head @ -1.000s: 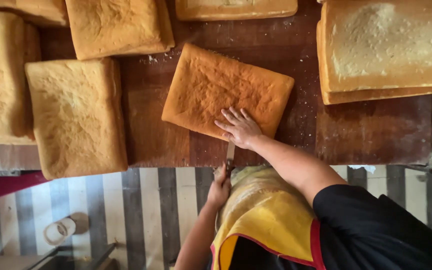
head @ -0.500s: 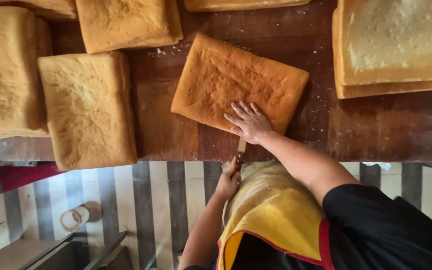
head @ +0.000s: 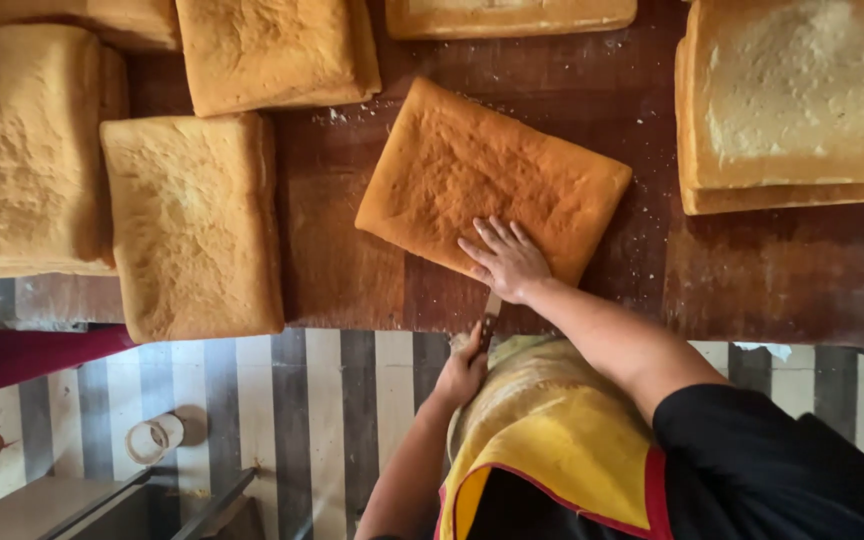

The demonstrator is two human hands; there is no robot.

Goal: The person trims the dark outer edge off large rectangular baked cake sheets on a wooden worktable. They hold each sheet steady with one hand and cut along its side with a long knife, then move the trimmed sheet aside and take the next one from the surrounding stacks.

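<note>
1. The right hand (head: 508, 258) lies flat, fingers spread, on the near edge of a golden-brown square slab of sponge cake (head: 487, 175); it presses down on the top and grasps nothing.
2. That slab lies turned at an angle in the middle of the dark wooden table (head: 342, 260), its near corner close to the table's near edge.
3. The left hand (head: 462, 372) is clenched around the handle of a knife (head: 489, 322), just off the near edge of the table.
4. The knife's blade points away from the person toward the slab's near edge and passes under the right hand; its tip is hidden, so whether it touches the cake cannot be told.
5. To the left lies a paler square cake (head: 192, 225), reaching over the table's near edge, and left of it a stack of cakes (head: 27, 150).
6. Another cake (head: 272, 50) sits at the far side, and a pale stack (head: 802, 100) lies at the right, well apart from the slab.
7. Crumbs dot the wood around the slab.
8. The person wears a yellow apron (head: 552, 430) with a red border over a black sleeve (head: 772, 470).
9. Below the table is a striped floor (head: 332, 400), with a roll of tape (head: 152, 437) near the left.
</note>
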